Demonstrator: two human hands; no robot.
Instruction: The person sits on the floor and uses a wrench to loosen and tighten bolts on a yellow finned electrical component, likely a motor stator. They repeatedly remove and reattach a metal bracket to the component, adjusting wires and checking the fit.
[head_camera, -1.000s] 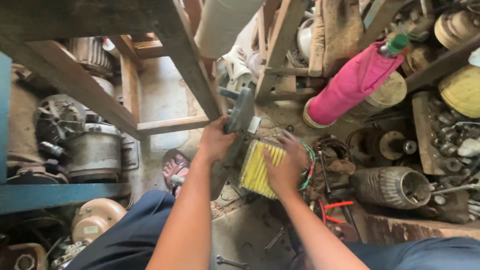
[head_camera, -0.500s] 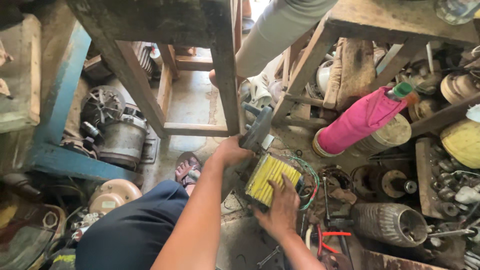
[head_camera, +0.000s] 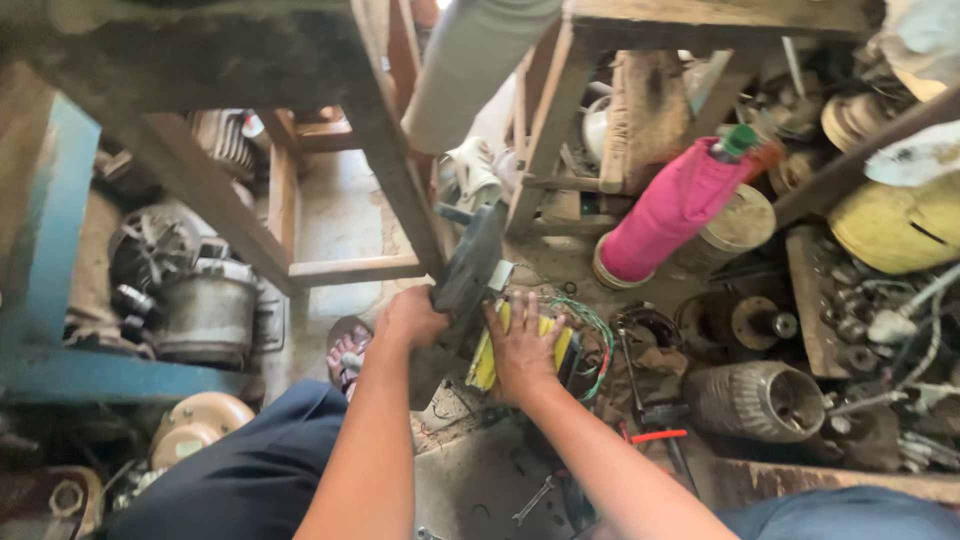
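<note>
Your left hand (head_camera: 410, 318) grips a dark, matt metal tool (head_camera: 468, 272), dull and greasy-looking. Under your right hand (head_camera: 522, 345) the stator block (head_camera: 487, 362) shows yellow insulation paper, matt, with glossy plastic-coated green wires (head_camera: 592, 335) looping off it. The stool frame (head_camera: 352, 268) near you is rough, bare wood, worn and stained. The pink cover (head_camera: 668, 208) looks like soft cloth. The ribbed motor casing (head_camera: 752, 400) is dull, rusty metal, and the concrete floor (head_camera: 480, 480) is rough and grimy.
</note>
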